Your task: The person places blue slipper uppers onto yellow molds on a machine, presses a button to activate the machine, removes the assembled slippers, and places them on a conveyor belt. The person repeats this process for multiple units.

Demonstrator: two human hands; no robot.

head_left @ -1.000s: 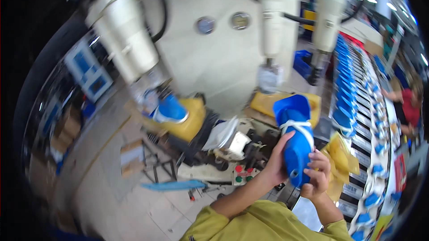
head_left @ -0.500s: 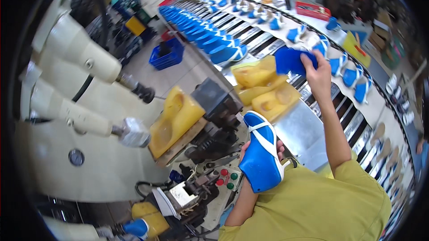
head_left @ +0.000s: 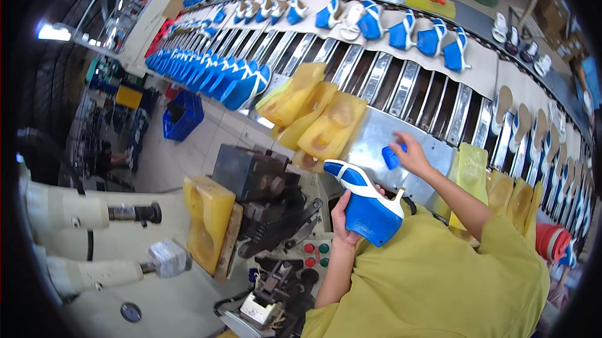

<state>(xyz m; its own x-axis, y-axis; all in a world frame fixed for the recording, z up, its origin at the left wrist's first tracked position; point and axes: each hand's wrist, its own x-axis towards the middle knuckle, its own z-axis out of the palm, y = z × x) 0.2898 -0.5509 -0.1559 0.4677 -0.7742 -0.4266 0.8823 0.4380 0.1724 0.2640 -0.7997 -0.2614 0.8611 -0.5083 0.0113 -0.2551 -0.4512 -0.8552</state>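
Note:
My left hand (head_left: 342,220) is wrapped round a blue shoe last with white straps (head_left: 374,217), held tilted in front of my shirt, its toe pointing up and to the left. Just beyond it, over a bare metal plate (head_left: 421,145), my right hand (head_left: 411,153) pinches a small blue piece (head_left: 393,157) between thumb and fingers. What the piece is I cannot tell. Left of the plate lie several yellow moulded pads (head_left: 333,126) with foot-shaped hollows.
A press with cream cylinders (head_left: 94,273) and a yellow pad (head_left: 207,222) stands on the left. Beyond the plate runs a roller conveyor (head_left: 351,68) bearing rows of blue lasts with white straps (head_left: 370,19). More yellow pads (head_left: 501,190) stand on the right. A blue basket (head_left: 183,116) sits on the floor.
My view has turned to the right. The right hand has come down from over the yellow pads to the metal plate, the blue piece still in it. The last has tilted in my left hand.

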